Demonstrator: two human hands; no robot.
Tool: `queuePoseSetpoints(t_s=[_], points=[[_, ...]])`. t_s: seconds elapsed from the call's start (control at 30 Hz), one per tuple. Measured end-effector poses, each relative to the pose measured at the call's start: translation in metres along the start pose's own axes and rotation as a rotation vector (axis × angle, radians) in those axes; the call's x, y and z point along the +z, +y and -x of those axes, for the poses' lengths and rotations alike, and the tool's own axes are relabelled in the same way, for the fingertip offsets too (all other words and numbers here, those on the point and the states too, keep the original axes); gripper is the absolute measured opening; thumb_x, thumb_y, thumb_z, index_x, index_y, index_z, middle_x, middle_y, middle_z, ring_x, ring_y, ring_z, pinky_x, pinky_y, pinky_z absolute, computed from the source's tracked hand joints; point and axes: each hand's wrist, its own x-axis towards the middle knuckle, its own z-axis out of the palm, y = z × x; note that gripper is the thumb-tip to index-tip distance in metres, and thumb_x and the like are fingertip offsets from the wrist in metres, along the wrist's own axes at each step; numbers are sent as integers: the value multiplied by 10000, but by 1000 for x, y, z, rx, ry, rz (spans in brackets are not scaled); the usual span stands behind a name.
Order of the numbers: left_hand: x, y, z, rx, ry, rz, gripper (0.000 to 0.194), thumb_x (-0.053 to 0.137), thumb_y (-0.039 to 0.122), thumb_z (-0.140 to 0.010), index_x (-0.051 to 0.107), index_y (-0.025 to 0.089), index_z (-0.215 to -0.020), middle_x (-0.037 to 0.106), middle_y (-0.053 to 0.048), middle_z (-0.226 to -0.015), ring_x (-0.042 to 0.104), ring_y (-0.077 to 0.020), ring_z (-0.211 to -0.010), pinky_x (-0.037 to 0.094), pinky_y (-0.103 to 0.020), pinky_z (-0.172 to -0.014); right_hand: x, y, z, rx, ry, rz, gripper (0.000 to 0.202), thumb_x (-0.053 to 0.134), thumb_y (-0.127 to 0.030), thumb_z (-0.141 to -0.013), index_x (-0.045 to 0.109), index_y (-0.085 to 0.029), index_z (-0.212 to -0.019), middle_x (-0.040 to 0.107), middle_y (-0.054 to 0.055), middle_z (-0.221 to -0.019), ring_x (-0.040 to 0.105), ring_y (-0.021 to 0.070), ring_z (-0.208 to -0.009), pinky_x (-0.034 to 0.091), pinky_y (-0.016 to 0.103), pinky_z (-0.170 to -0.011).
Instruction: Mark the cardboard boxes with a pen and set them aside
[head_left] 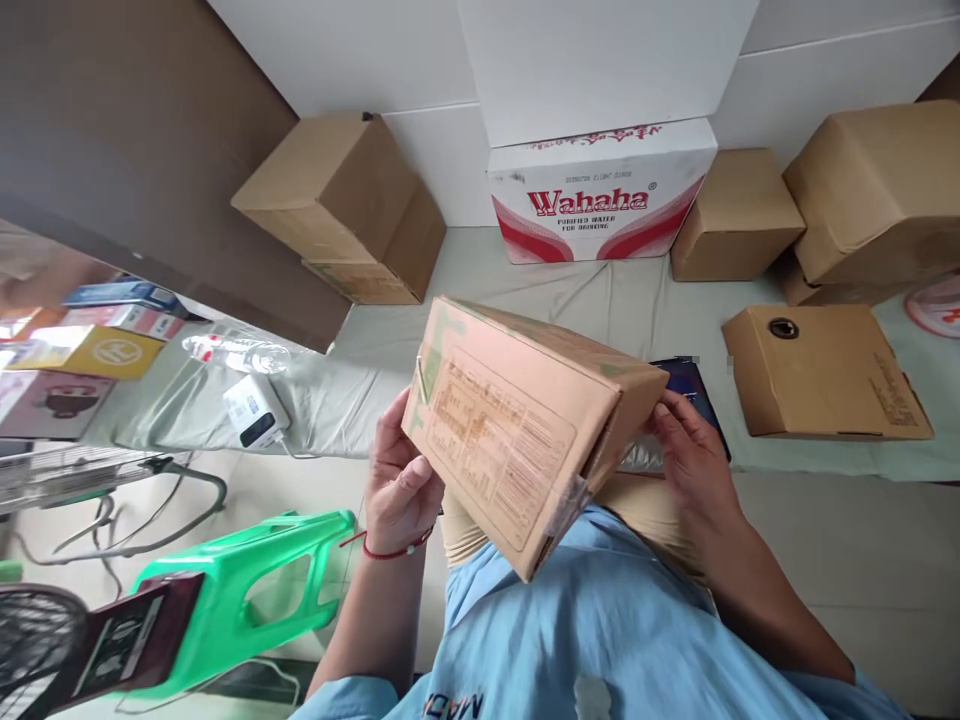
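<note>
Two hands on one tilted, printed cardboard box [517,425], tan.

I hold a tan carton [517,430] with faded brown print; red-and-white case [600,195] behind, green stool [247,590] left.

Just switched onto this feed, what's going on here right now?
A person holds a printed cardboard box tilted above their lap, left hand gripping its left end, right hand at its right end. A cloth-covered surface ahead carries more brown cartons, a flat box with a round hole and a Wahaha water case. A green plastic stool stands at lower left.
</note>
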Motion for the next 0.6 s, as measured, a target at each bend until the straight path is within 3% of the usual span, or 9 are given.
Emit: queuePoseSetpoints(t_s=[0.13,0.27,0.4,0.6], points=[[-2,-4,3,-14,-33,1,629,1013,380,-685,822,331,-1282,792,-41,-1295,743,-218,-1100,634,-280,-945,-3,1,1,-15,36,-9,582,820,-623,-910,708,-337,-1404,752,31,-1207,656,198,-1001,549,342,-869],[-5,-7,6,-27,-38,25,611,994,374,-721,817,347,-1306,788,-24,-1285,736,-186,-1087,631,-242,-936,-9,-6,1,-61,37,35,679,815,-592,-925,631,-367,-1539,668,5,-1005,603,178,-865,538,327,-811],[-5,-5,6,-46,-9,3,701,976,426,-778,744,411,-1440,697,-17,-1528,720,-219,-1239,634,-275,-999,-11,-14,1,-72,-36,87,619,800,-563,-948,664,-362,-1518,614,1,-940,578,173,-794,518,308,-703],[2,1,13,77,-62,-31,677,961,398,-816,738,391,-1455,787,-44,-1360,768,-211,-1114,663,-269,-912,-16,-2,-4,-33,-87,103,552,775,-567,-958,703,-328,-1451,626,-15,-859,565,157,-693,514,295,-610]])
